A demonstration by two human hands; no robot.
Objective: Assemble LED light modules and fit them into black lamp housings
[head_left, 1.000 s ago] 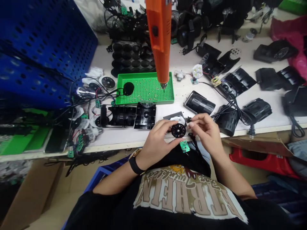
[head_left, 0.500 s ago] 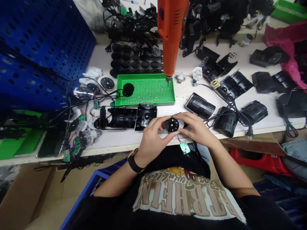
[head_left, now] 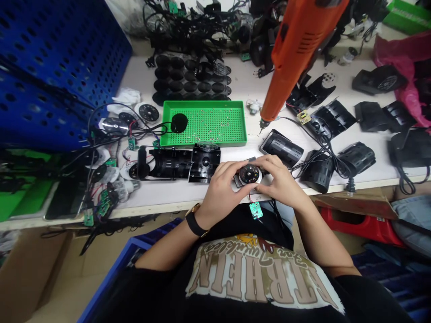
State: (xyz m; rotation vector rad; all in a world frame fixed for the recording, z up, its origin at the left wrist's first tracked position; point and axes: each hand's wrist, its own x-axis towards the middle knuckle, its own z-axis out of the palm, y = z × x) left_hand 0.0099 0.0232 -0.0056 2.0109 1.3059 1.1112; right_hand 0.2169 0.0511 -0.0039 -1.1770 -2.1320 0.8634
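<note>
Between my two hands is a round black disc (head_left: 249, 173) with small coloured marks and a pale housing beneath it. My left hand (head_left: 226, 183) grips its left side with thumb and fingers. From the other side, my right hand (head_left: 278, 181) is curled around the same part. A green circuit board (head_left: 256, 210) dangles below on thin red and black wires, past the table edge. Just left of my hands lies an open black casing (head_left: 204, 163). An orange electric screwdriver (head_left: 292, 58) hangs above and beyond my right hand, its bit pointing down.
A green perforated tray (head_left: 204, 142) holds small screws and a black round piece. Black cylindrical housings (head_left: 286, 148) with cables lie to the right. Wired parts and circuit boards (head_left: 132, 143) crowd the left, beside a blue perforated crate (head_left: 67, 67).
The orange screwdriver has swung to the right, away from above the green tray. My hands have shifted slightly right with the disc part, whose black face is now turned more upward.
</note>
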